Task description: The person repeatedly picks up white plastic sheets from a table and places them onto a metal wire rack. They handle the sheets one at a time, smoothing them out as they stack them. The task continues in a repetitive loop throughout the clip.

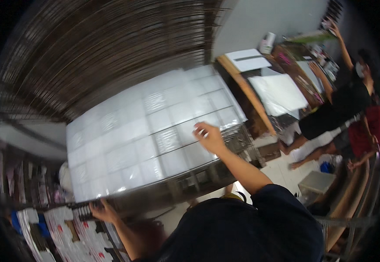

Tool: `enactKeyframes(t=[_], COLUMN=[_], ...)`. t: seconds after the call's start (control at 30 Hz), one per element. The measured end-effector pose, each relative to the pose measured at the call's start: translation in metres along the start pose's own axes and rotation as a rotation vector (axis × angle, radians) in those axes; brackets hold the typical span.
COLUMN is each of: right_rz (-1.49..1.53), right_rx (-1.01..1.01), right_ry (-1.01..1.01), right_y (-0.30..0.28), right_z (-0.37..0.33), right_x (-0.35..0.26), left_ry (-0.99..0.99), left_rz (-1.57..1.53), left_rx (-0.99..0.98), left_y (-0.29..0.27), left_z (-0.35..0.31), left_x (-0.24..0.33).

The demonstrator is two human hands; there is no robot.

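Rows of white, glossy square sheets (131,135) lie on a wide wire shelf (198,168) in front of me. My right hand (209,139) hovers over the right part of the sheets, its fingers loosely bent and apart, with nothing visible in them. At the near left corner of the shelf, my left hand (104,212) has its fingers curled at the dark edge; blur softens the exact grip. More wire shelves (124,48) stand tilted up behind the sheets, stacked closely together.
To the right, a wooden-edged table (246,96) holds a stack of white sheets (279,94). Two people are at the far right; one in black (338,105) reaches up, another wears red (369,131). Wrapped white packages (78,233) lie lower left. A pale plastic bin (316,181) stands on the floor.
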State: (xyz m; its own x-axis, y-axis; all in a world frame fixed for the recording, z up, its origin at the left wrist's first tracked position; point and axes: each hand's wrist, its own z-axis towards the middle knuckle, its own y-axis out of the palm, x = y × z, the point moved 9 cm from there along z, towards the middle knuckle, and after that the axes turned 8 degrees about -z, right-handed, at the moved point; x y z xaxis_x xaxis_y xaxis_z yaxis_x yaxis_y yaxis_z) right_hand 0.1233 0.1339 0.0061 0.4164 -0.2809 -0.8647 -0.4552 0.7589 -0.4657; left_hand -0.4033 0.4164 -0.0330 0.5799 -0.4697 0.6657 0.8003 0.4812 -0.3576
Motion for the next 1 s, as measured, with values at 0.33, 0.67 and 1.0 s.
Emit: enactKeyframes(t=[0.33,0.67,1.0], right_rz=[-0.649,-0.804,-0.789], right_rx=[0.785,0.384,0.632], right_ry=[0.772,0.534,0.331], right_y=[-0.371,-0.335,-0.368], right_z=[-0.035,0.028,-0.015], right_x=[0.352,0.369,0.300], left_ry=[-0.014,0.153,-0.337], left_rz=[-0.079,-0.097,-0.698], left_rx=[-0.128,-0.260,-1.324], left_y=[0.012,0.059,0.244], left_z=[-0.103,-0.165,-0.327], left_x=[0.145,0.333,0.540])
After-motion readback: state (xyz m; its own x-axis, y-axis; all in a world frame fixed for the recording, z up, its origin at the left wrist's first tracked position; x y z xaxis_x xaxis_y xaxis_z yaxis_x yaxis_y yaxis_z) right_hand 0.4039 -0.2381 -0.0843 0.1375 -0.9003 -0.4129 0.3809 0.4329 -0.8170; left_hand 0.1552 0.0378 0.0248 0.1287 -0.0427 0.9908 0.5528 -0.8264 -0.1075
